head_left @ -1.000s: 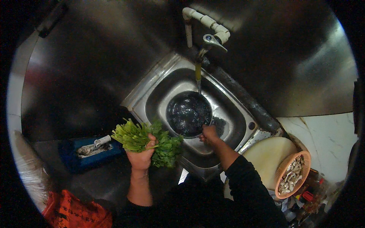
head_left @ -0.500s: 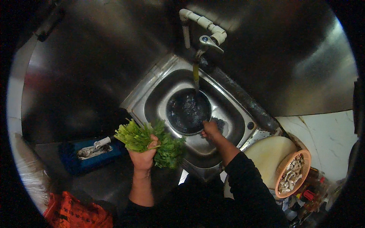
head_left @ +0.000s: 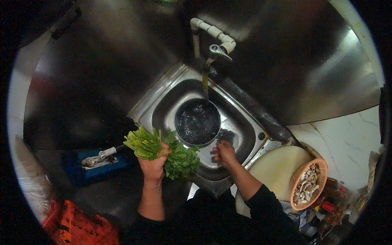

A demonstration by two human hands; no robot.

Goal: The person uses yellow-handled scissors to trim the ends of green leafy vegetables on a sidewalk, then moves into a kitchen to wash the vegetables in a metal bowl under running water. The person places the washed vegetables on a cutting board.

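Note:
My left hand (head_left: pixel 154 162) is closed round a bunch of leafy greens (head_left: pixel 179 160), holding it over the sink's near left edge. Its cut pale stems point left and its leaves hang to the right. My right hand (head_left: pixel 225 154) is above the sink, just off the near right rim of a round metal bowl (head_left: pixel 198 122). Its fingers are loosely bent and a little apart, with nothing visible in them. Water fills the bowl and ripples under a stream from the tap (head_left: pixel 216 52). The bowl sits inside the steel sink (head_left: pixel 249 130).
Right of the sink lies a round pale board (head_left: pixel 273 167), beside an orange basket (head_left: pixel 322 171) of sliced mushrooms. Bottles (head_left: pixel 328 204) crowd the lower right. Left are a blue box with a white pipe fitting (head_left: pixel 108 153) and a red bag (head_left: pixel 81 224). Steel walls stand behind.
My right hand has let go of the bowl's rim and drawn back toward me. My left hand still holds the greens. The whole view has shifted slightly.

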